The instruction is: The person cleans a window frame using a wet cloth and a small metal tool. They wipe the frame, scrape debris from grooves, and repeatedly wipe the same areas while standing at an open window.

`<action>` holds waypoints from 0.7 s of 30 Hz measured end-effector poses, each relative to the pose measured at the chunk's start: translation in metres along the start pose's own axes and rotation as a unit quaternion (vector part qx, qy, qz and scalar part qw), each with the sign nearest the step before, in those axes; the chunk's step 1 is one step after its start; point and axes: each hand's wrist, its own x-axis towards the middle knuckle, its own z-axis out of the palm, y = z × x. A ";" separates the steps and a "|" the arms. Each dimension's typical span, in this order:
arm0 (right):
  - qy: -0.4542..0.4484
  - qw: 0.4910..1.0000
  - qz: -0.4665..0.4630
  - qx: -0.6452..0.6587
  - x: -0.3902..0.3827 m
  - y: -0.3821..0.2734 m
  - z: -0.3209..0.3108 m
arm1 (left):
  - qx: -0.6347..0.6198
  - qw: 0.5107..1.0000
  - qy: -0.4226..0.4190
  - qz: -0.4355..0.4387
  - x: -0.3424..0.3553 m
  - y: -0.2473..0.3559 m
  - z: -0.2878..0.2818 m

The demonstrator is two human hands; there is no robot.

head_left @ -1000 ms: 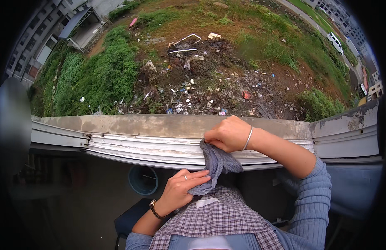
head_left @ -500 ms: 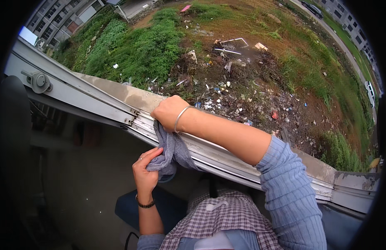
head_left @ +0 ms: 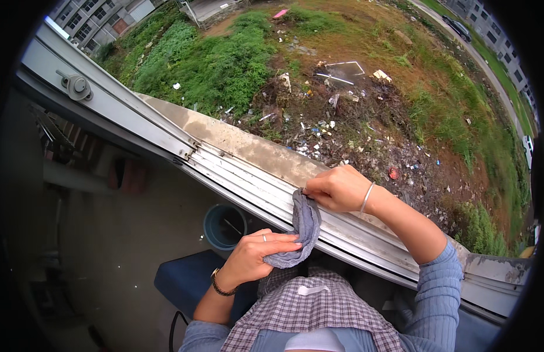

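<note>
The right hand [head_left: 342, 188] pinches a grey cloth [head_left: 309, 226] over the white window track [head_left: 248, 184]; the left hand [head_left: 251, 255] holds the lower end in its fingers.

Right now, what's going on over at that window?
A person is at the open window with a grey-blue cloth in both hands. The right hand pinches its far end over the white window track, and the left hand holds its near end, on the indoor side. The cloth stretches across the track between them. A blue bucket stands indoors below, and outside is littered, grassy ground.
</note>
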 end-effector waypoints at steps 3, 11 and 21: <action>-0.013 1.000 -0.020 -0.012 -0.007 -0.001 -0.010 | -0.012 1.000 -0.025 0.007 -0.001 -0.001 0.000; -0.043 0.992 0.012 -0.121 -0.016 -0.029 -0.017 | -0.067 0.997 -0.033 0.018 -0.004 -0.022 -0.018; -0.131 0.985 0.112 -0.015 0.031 -0.040 -0.002 | -0.079 0.994 -0.079 -0.001 0.006 -0.063 -0.069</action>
